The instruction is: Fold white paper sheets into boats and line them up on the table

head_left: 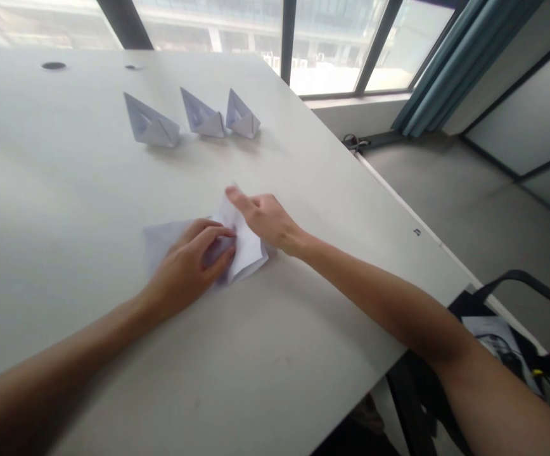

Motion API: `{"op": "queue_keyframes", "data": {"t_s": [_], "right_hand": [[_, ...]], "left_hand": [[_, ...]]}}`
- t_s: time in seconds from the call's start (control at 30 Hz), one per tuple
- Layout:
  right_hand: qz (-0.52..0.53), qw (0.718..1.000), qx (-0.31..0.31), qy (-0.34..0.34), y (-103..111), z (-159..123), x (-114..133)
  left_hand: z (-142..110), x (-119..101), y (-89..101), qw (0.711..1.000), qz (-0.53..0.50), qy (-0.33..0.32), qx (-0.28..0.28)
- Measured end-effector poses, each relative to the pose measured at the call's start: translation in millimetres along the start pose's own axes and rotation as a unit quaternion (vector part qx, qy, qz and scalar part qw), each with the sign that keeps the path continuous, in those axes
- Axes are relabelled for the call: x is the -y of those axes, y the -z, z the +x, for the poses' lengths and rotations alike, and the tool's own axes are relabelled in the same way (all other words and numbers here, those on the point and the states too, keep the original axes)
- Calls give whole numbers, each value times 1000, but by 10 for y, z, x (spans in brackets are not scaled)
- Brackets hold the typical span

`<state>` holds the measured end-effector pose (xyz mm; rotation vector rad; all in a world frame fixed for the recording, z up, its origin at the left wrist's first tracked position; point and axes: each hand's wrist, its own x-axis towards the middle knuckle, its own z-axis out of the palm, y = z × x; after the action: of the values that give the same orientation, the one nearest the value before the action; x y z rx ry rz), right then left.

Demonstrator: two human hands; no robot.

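Note:
A partly folded sheet of white paper (pixel 249 253) lies on the white table in front of me, its right part folded over and its left part flat. My left hand (pixel 192 253) rests on the flat part, fingers curved, thumb and fingertips holding the paper down near the fold. At the raised top corner of the folded part is my right hand (pixel 268 218), its fingers closed on the paper and slightly blurred. What lies under that hand is hidden. Three folded paper boats stand farther back: a left one (pixel 158 132), a middle one (pixel 208 122) and a right one (pixel 244 120).
The white table (pixel 89 177) has its right edge running diagonally beside the floor. Behind it are windows (pixel 237 25) and a blue-grey curtain (pixel 460 69). A black chair (pixel 526 278) with things on it stands at the lower right. Two cable holes (pixel 53 66) mark the far tabletop.

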<state>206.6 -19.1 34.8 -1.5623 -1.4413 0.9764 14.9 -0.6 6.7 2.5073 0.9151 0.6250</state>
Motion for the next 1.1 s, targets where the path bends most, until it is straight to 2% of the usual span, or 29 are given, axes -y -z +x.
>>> {"op": "queue_keyframes", "data": {"t_s": [0.1,0.2,0.27,0.37,0.5,0.6,0.73,0.8,0.9,0.97,1.1], "right_hand": [[-122,992,7,16,-24,-143,109],[-264,964,-14,25,-80,-239,122],[-313,949,-21,33,-96,-241,61],[-332,942,-40,36,-80,-178,-77],[-341,936,-79,28,-46,-112,-197],[-361,926,-107,41,-48,-129,-181],[-412,891,-160,100,-146,-212,-75],[-424,882,-147,145,-243,-250,-42],[-412,885,-73,203,-400,-259,-77],[-395,896,-40,200,-477,-232,-143],[-379,908,-31,175,-532,-171,-250]], "left_hand": [[-28,-8,9,999,23,-25,20],[-62,30,0,996,45,-69,46],[-75,57,-4,992,62,-94,55],[-84,64,-4,988,101,-102,57],[-98,58,-16,979,191,-53,48],[-105,100,-37,970,223,-27,91],[-88,142,-53,964,233,-50,121],[-70,124,-52,962,236,-57,123],[-50,79,-48,961,238,-64,128],[-46,58,-48,960,240,-67,129],[-50,36,-47,960,243,-67,124]]}}
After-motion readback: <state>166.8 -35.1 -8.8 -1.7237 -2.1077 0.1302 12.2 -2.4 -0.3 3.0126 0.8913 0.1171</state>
